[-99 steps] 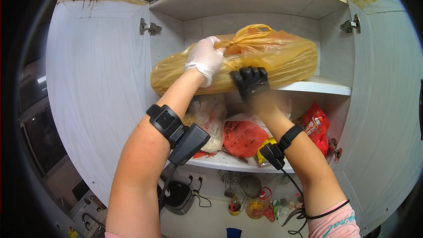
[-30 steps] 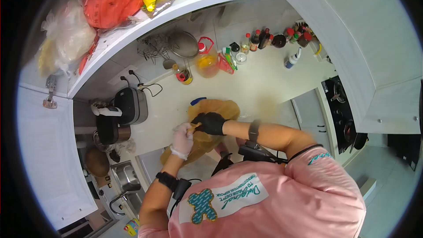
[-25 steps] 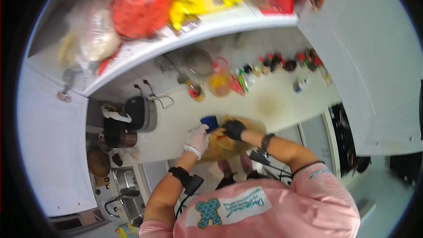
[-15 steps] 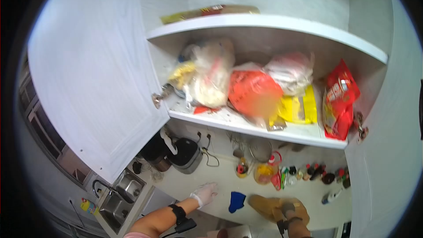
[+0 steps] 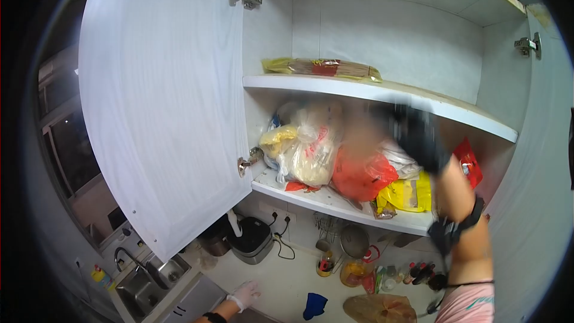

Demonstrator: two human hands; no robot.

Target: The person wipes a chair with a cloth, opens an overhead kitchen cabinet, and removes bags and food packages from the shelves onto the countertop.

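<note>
My right hand (image 5: 412, 134), in a black glove, is raised in front of the upper cabinet's lower compartment. Motion smears its fingers, so I cannot tell whether it holds anything. Below and left of it lies a red plastic bag (image 5: 362, 173), with a white plastic bag (image 5: 399, 161) behind. A yellow packet (image 5: 412, 194) rests near the shelf's front edge. My left hand (image 5: 245, 295), in a whitish glove, is low over the counter with its fingers apart and nothing in them. To its right are a blue cloth (image 5: 314, 305) and a brown bag (image 5: 379, 309).
Cabinet doors stand open on the left (image 5: 167, 101) and right. Clear bags (image 5: 311, 152) fill the shelf's left side, a red packet (image 5: 468, 163) its right. A long packet (image 5: 323, 69) lies on the upper shelf. Below are a rice cooker (image 5: 251, 242), several bottles and a sink (image 5: 140, 292).
My right hand has risen from the brown bag on the counter to the cabinet shelf. The view has shifted, and my left hand sits lower and further left in it.
</note>
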